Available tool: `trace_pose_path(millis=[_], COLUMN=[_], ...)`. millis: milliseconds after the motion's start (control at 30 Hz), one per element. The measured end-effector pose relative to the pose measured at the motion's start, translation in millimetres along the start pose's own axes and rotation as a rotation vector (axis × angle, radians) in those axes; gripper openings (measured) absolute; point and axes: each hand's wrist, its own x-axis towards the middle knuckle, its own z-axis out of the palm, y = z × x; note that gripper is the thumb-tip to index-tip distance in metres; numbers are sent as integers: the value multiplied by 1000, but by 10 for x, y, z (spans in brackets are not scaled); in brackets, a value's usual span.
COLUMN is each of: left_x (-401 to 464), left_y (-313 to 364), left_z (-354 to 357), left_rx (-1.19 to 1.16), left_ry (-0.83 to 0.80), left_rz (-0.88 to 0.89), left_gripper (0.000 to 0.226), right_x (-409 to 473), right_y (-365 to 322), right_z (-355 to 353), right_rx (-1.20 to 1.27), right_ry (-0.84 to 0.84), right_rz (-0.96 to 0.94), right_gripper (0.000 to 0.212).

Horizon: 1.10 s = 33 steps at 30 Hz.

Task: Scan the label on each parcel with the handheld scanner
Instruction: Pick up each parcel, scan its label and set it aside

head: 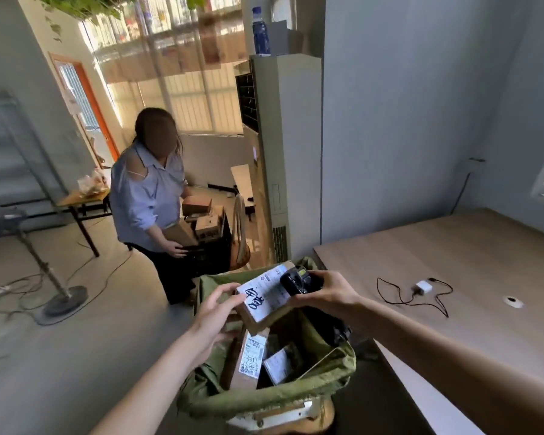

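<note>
A brown cardboard parcel (258,312) with a white label and black handwriting is held above an open green sack (264,394). My left hand (215,312) grips its left edge, thumb on the label. My right hand (327,291) holds a black handheld scanner (297,281) over the label's far right corner. Inside the sack lie more parcels: a tall brown box with a printed label (250,356) and a small dark packet with a white label (278,364).
A wooden table (453,262) on the right carries a white charger with a black cable (423,288). Another person (151,199) stands ahead handling boxes on a dark crate. A fan stand base (65,301) and loose cables lie on the floor at the left.
</note>
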Motion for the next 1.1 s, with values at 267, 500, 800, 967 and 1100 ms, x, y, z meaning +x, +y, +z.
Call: trace_pose_path(millis=[267,500,800,967,1100], left_x=[836,1407,2034,2269,2330], left_y=[-311,-759,-1304,-1578,-1735], left_z=[-139,29,380,506,455], left_rx=[60,1,-23,117,409], left_ry=[31,-1,6,-49,-64], left_rz=[-98,-245,-348,-455,-417], left_gripper=[33,57,55,63,60], right_x=[1184,1657,1999,2080,2025], right_y=[296,829,1441,1685,1842], right_z=[250,548,696,610,383], right_rx=[9,11,14,-53,-79], right_ry=[-118,-122,-135,-82,-31], right_rz=[32,143,273,338,366], right_gripper=[59,61,62,71,71])
